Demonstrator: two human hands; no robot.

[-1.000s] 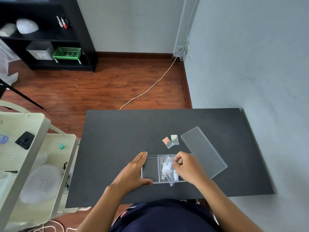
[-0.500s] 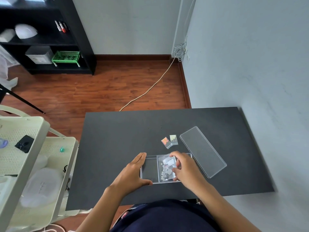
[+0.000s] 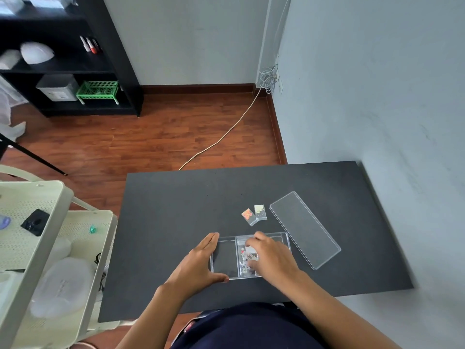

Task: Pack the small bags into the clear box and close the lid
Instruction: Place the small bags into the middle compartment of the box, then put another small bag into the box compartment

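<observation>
A clear box [image 3: 224, 258] with two compartments lies near the front edge of the black table [image 3: 176, 210]. My left hand [image 3: 198, 263] clasps its left end, thumb along the front wall. My right hand [image 3: 271, 258] rests flat over the right compartment, fingers pressing small clear bags [image 3: 245, 263] down inside it. Two more small bags lie on the table behind the box: an orange one [image 3: 247, 214] and a pale green one [image 3: 260, 211]. The clear lid [image 3: 304, 229] lies flat to the right of the box.
A grey wall runs along the table's right side. A cream trolley [image 3: 37, 248] with perforated trays stands at the left. A black shelf unit [image 3: 63, 59] and a white cable [image 3: 226, 132] are on the wooden floor beyond.
My right hand lowered the bags it held above the box into the right compartment and now lies flat on them. My left hand has stayed on the box.
</observation>
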